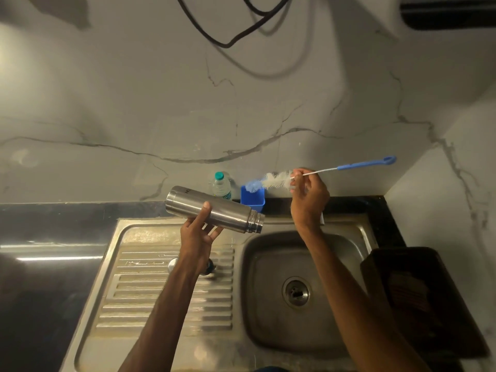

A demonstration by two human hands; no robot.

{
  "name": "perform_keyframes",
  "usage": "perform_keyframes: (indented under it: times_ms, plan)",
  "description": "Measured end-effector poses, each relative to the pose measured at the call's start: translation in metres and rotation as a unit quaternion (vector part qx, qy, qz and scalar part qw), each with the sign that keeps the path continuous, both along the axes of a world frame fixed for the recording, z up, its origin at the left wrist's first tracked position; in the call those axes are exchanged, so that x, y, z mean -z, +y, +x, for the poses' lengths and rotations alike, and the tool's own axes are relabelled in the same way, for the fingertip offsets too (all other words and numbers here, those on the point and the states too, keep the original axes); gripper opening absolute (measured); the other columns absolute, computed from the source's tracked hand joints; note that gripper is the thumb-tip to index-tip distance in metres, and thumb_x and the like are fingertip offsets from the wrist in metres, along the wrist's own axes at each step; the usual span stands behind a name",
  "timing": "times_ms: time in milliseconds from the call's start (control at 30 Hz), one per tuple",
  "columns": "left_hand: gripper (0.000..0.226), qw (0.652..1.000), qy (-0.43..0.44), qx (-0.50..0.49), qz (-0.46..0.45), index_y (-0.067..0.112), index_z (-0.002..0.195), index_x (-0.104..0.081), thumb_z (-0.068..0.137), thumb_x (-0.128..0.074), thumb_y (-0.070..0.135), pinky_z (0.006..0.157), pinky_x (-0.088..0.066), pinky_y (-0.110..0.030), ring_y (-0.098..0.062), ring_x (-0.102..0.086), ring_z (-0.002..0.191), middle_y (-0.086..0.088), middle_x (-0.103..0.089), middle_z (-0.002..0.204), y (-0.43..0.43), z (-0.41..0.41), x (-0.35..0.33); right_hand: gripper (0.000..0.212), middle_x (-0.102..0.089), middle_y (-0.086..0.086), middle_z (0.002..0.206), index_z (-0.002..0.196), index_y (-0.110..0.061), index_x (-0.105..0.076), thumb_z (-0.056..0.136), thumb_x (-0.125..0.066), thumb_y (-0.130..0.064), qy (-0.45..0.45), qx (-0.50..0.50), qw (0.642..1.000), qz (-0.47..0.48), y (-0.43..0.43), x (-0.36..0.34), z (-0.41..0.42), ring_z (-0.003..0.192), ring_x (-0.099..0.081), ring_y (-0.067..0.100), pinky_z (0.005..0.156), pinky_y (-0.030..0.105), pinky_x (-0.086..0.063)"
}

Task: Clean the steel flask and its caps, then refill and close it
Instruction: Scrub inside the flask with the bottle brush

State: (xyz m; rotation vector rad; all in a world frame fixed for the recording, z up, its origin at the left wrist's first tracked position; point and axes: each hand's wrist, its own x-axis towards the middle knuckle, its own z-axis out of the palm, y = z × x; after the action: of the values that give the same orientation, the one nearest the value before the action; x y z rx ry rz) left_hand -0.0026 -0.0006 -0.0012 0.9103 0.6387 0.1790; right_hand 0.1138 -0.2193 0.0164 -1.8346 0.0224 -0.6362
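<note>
**Brush poised, flask uncapped: the inside scrub is about to start**

The right hand (pixel 308 194) pinches the wire stem of a bottle brush (pixel 276 179) just behind its white bristles. The blue-tipped bristle end points left and the blue handle sticks out to the right. The left hand (pixel 200 232) wraps the steel flask (pixel 212 209) from below, thumb over its body. The flask is held nearly level above the sink (pixel 257 264), with its open threaded mouth facing right.

Brush and mouth are near each other but apart, so this looks like the flask-cleaning step. The next move calls for lining the bristle tip up with the narrow mouth and feeding it in.

Two small items on the drainboard (pixel 150 304), partly hidden under the left forearm, are probably the caps (pixel 173 264). Behind the flask, a blue container (pixel 252 200) and a teal-capped water bottle (pixel 221 186) stand on the dark tabletop (pixel 53 224).

There is dark lettering near the flask's base and print on the bottle's label. Both are too small to read.
</note>
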Motion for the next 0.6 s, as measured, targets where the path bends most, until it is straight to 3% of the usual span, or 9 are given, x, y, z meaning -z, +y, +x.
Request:
perform_keyframes:
  times_ms: [100,233,367,600]
  plan:
    - [0.044,1.0,-0.002,-0.011,-0.003,0.011,0.13,-0.058,0.092,-0.074,0.024,0.098,-0.058,-0.049,-0.03,-0.071,0.116,-0.016,-0.071,0.126,0.0,-0.008,-0.005,0.021,-0.075,0.003,0.105,0.11,-0.007,-0.071,0.104,-0.06,-0.024,0.007,0.01,1.0,-0.004,-0.019,-0.02,-0.016,0.097,-0.07,0.013,0.077,0.001,-0.048]
    - [0.059,1.0,0.0,-0.025,0.0,0.007,0.143,-0.051,0.092,-0.076,0.023,0.101,-0.056,-0.05,-0.032,-0.069,0.119,-0.018,-0.067,0.132,-0.003,-0.018,-0.011,0.021,-0.07,-0.004,0.094,0.106,-0.004,-0.071,0.104,-0.061,-0.022,-0.02,0.037,0.999,-0.023,-0.042,-0.047,-0.045,0.084,-0.065,0.005,0.075,0.002,-0.047]
    - [0.059,0.999,0.0,-0.034,0.007,0.008,0.144,-0.051,0.092,-0.077,0.021,0.101,-0.057,-0.051,-0.033,-0.068,0.119,-0.018,-0.066,0.134,-0.012,-0.025,-0.017,0.031,-0.075,0.004,0.089,0.105,-0.006,-0.072,0.104,-0.057,-0.034,-0.03,0.045,0.999,-0.003,-0.07,-0.06,-0.074,0.08,-0.072,0.015,0.075,0.038,-0.062]
    - [0.048,0.999,0.01,-0.035,-0.031,0.014,0.131,-0.056,0.09,-0.079,0.02,0.09,-0.06,-0.047,-0.033,-0.068,0.118,-0.017,-0.066,0.133,-0.03,-0.029,-0.024,0.026,-0.073,0.001,0.076,0.101,-0.009,-0.074,0.102,-0.057,-0.03,-0.012,0.027,0.999,0.039,-0.104,-0.072,-0.113,0.072,-0.071,0.018,0.068,0.052,-0.061]
